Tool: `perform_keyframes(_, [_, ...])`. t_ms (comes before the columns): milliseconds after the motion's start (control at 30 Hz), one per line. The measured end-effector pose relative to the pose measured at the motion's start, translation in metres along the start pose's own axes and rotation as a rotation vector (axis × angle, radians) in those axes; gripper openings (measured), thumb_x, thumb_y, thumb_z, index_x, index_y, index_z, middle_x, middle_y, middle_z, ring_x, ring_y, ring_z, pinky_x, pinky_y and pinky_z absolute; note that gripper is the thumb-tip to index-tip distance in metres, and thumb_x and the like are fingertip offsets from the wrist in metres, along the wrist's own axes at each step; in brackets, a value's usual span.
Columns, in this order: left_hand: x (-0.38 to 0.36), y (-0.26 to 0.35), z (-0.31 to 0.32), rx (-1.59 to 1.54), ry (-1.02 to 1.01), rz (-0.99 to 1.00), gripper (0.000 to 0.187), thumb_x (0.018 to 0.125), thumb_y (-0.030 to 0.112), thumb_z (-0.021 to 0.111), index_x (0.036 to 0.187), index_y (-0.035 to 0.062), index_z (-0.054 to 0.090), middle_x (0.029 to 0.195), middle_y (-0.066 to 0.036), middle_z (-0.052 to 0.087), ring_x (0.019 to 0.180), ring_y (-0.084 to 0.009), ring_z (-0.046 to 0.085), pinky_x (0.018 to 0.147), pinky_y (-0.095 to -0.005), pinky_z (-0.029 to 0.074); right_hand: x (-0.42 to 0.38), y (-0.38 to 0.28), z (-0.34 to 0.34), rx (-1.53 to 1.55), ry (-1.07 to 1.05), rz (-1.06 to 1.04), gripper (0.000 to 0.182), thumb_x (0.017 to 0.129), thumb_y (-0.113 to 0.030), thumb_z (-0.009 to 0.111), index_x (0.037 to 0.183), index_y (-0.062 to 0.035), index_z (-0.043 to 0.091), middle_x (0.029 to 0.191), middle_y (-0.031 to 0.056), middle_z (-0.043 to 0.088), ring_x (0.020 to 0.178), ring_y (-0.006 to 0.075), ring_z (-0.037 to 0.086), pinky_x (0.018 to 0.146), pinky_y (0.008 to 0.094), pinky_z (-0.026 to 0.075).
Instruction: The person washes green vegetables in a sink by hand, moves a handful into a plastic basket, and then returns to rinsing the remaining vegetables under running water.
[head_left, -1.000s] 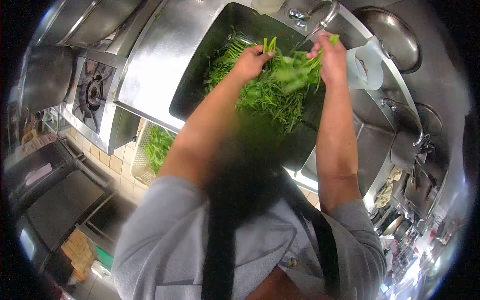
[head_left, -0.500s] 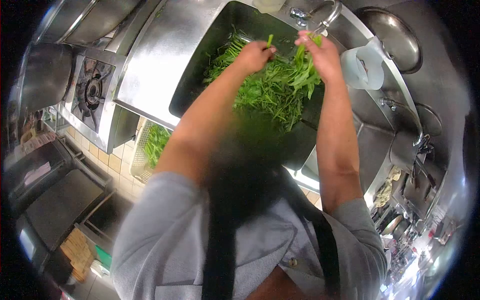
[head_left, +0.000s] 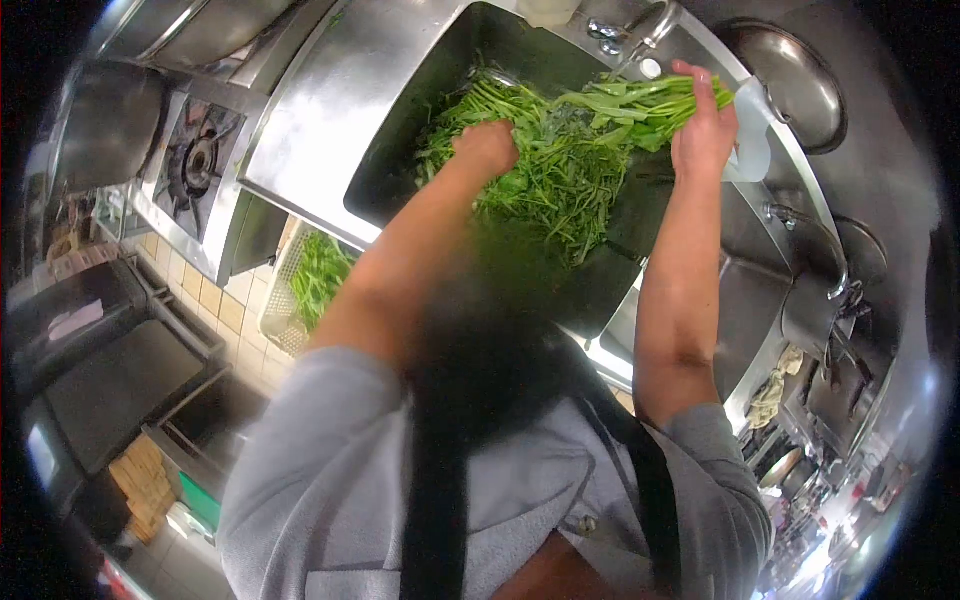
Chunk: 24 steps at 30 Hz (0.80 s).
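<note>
A big heap of leafy green stems (head_left: pixel 560 185) lies in the dark sink basin (head_left: pixel 390 170). At the heap's left part is my left hand (head_left: pixel 487 148), its fingers curled down into the greens; what they hold, if anything, is hidden. My right hand (head_left: pixel 705 130) is closed around a bunch of green stems (head_left: pixel 645 105) above the basin's right side. The leafy ends of that bunch point left over the heap, and the stem ends show at my fingers. Behind my right hand stands a translucent plastic container (head_left: pixel 755 140), partly covered.
A faucet (head_left: pixel 655 35) rises at the basin's far edge, and a second faucet (head_left: pixel 820 235) is to the right. Bare steel counter (head_left: pixel 320 110) lies left of the basin, beside a gas burner (head_left: pixel 200 165). Below it, a basket (head_left: pixel 285 290) holds more greens.
My right hand has moved right with the bunch, which now lies nearly level instead of hanging. My left hand has gone down and left into the heap; the stem it held no longer shows.
</note>
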<state>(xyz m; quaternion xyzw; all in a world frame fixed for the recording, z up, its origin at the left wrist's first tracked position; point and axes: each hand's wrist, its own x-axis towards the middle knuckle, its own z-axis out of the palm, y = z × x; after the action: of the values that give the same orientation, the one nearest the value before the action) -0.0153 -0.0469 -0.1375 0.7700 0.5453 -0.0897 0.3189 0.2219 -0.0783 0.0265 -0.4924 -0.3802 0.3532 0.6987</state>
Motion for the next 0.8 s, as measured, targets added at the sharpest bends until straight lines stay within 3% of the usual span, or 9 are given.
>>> perform_keyframes(33, [-0.028,0.001,-0.005,-0.038,0.034,-0.115,0.06,0.086,0.034,0.064,0.139,0.0149,0.045,0.143,-0.019,0.043,0.134,-0.0415,0.037,0.107,-0.0565,0.032,-0.007,0.006,0.001,0.01,-0.014,0.009,0.026,0.092,-0.022,0.063,0.106,0.0001,0.06,0.095,0.0084,0.067,0.086,0.0164,0.061,0.076,0.0286,0.048])
perform_keyframes(100, [-0.068,0.027,-0.011,0.004,0.401,-0.061,0.073,0.075,0.041,0.074,0.137,0.012,0.048,0.132,-0.018,0.053,0.125,-0.0349,0.047,0.105,-0.0472,0.038,-0.03,0.029,0.006,-0.376,0.069,0.041,0.025,0.094,-0.023,0.06,0.105,-0.0007,0.06,0.097,0.0099,0.068,0.087,0.0177,0.062,0.077,0.0297,0.049])
perform_keyframes(200, [-0.087,0.05,0.002,-0.286,0.682,0.297,0.097,0.071,0.047,0.077,0.144,0.0036,0.031,0.145,-0.023,0.037,0.137,-0.0437,0.028,0.114,-0.053,0.02,-0.06,0.07,0.018,-0.577,0.008,-0.042,0.024,0.095,-0.022,0.058,0.104,0.0005,0.06,0.099,0.012,0.068,0.088,0.0185,0.063,0.078,0.0303,0.05])
perform_keyframes(267, [-0.103,0.063,-0.003,-0.395,0.74,0.373,0.099,0.069,0.04,0.08,0.144,0.0003,0.029,0.145,-0.025,0.036,0.136,-0.048,0.028,0.113,-0.0543,0.019,-0.088,0.046,0.057,-0.224,0.024,0.255,0.023,0.095,-0.019,0.057,0.104,0.002,0.059,0.098,0.0138,0.067,0.09,0.0203,0.063,0.08,0.0316,0.05])
perform_keyframes(333, [-0.11,0.061,0.001,-0.402,0.874,0.313,0.087,0.07,0.032,0.078,0.139,0.001,0.036,0.138,-0.025,0.044,0.13,-0.0459,0.038,0.11,-0.0518,0.028,-0.096,0.045,0.072,0.083,-0.047,0.367,0.024,0.095,-0.018,0.058,0.107,0.0032,0.057,0.098,0.0156,0.066,0.092,0.023,0.063,0.08,0.0343,0.052])
perform_keyframes(400, [-0.127,0.05,-0.007,-0.605,0.804,0.304,0.072,0.071,0.024,0.075,0.132,0.002,0.044,0.121,-0.024,0.057,0.115,-0.0423,0.053,0.099,-0.0483,0.041,-0.105,0.037,0.087,0.21,-0.13,0.441,0.033,0.094,-0.02,0.062,0.115,0.0036,0.053,0.107,0.016,0.06,0.099,0.0248,0.06,0.084,0.0361,0.051])
perform_keyframes(567, [-0.205,-0.011,-0.02,-0.698,0.74,0.064,0.06,0.074,0.023,0.073,0.125,0.0021,0.049,0.106,-0.023,0.063,0.098,-0.04,0.062,0.086,-0.0458,0.049,-0.127,0.001,0.105,0.013,-0.563,0.42,0.05,0.096,-0.035,0.058,0.129,0.0009,0.049,0.125,0.0136,0.054,0.117,0.0259,0.051,0.103,0.0427,0.034])
perform_keyframes(733, [-0.319,-0.133,-0.011,-0.776,0.753,-0.436,0.056,0.081,0.024,0.07,0.127,0.0008,0.049,0.114,-0.022,0.063,0.105,-0.0339,0.062,0.091,-0.0422,0.049,-0.13,0.003,0.061,-0.164,-0.625,0.505,0.054,0.097,-0.036,0.053,0.136,0.0006,0.044,0.132,0.0168,0.051,0.122,0.0273,0.049,0.105,0.0423,0.036])
perform_keyframes(800, [-0.35,-0.19,0.022,-0.794,0.871,-0.609,0.05,0.08,0.025,0.07,0.121,0.0035,0.053,0.103,-0.022,0.066,0.097,-0.0331,0.065,0.084,-0.0432,0.051,-0.135,0.012,0.038,-0.24,-0.572,0.548,0.053,0.098,-0.036,0.053,0.136,0.0002,0.044,0.132,0.0164,0.051,0.122,0.027,0.05,0.105,0.0418,0.037])
